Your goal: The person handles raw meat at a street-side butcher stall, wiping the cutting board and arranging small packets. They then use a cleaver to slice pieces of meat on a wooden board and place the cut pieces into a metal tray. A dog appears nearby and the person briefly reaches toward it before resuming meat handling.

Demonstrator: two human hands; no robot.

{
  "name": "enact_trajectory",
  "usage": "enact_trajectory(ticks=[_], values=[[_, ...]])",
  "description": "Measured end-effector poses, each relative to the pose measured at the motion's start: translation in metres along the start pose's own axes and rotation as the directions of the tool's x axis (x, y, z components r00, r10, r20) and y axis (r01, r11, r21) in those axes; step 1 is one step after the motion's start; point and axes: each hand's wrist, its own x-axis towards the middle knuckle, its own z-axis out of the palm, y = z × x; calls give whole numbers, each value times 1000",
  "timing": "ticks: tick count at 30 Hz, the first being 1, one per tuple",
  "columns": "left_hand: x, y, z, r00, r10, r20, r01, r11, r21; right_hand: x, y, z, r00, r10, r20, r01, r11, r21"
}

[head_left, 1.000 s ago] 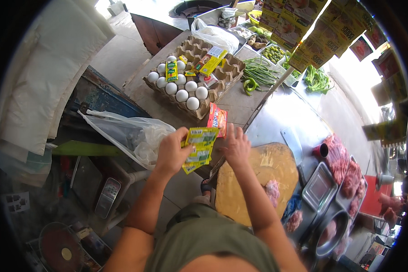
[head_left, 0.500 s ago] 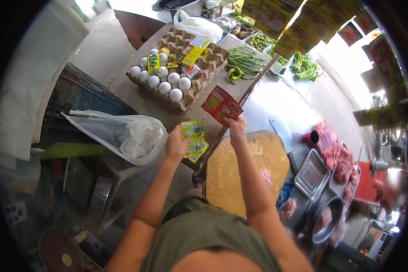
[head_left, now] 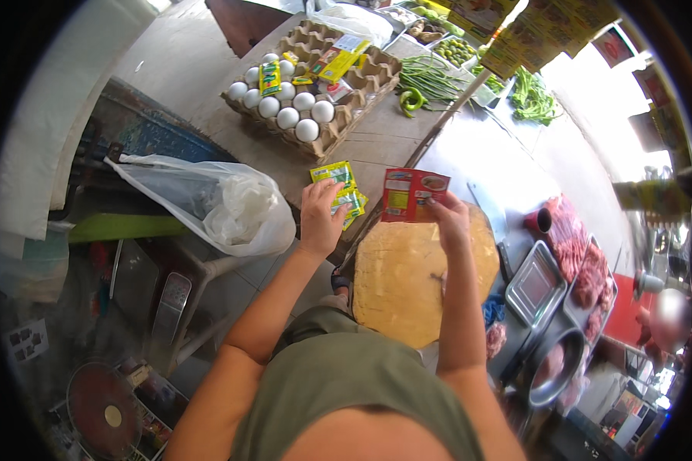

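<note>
My left hand (head_left: 321,213) rests with spread, slightly bent fingers over a small pile of yellow-green sachets (head_left: 344,174) at the counter's edge, just below the egg tray. My right hand (head_left: 450,221) is closed on a red sachet (head_left: 407,184), held above the round wooden chopping block (head_left: 392,284). White eggs (head_left: 307,130) fill part of the cardboard tray (head_left: 361,100), with several bright packets (head_left: 269,77) lying on top. A white plastic bag (head_left: 238,207) hangs to the left of my left hand.
Vegetables (head_left: 427,81) lie at the back of the tiled counter (head_left: 369,142). Sachets (head_left: 515,42) hang from a pole (head_left: 461,100). Raw meat (head_left: 561,230), a knife (head_left: 484,215), an empty metal tray (head_left: 536,280) and a pan (head_left: 557,369) occupy the steel surface right. Fabric (head_left: 61,92) hangs far left.
The red sachet was lifted from the counter by my right hand and has moved right. My left hand has moved up and forward with the yellow sachets onto the counter's edge.
</note>
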Motion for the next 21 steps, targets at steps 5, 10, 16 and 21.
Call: enact_trajectory(ticks=[5, 10, 16, 21], values=[[41, 35, 14, 877, -44, 479, 474, 244, -846, -16, -19, 25, 998, 7, 67, -3, 998, -68], [63, 63, 22, 859, -123, 497, 511, 151, -846, -33, -53, 36, 990, -92, 107, 115, 966, -233], [76, 96, 38, 919, -6, 394, 332, 550, -766, -48, -114, 29, 803, -529, 273, 528, 420, -739], [74, 134, 35, 945, 112, 309, 208, 522, -827, -73, -148, 27, 799, -533, 279, 454, 232, -860]])
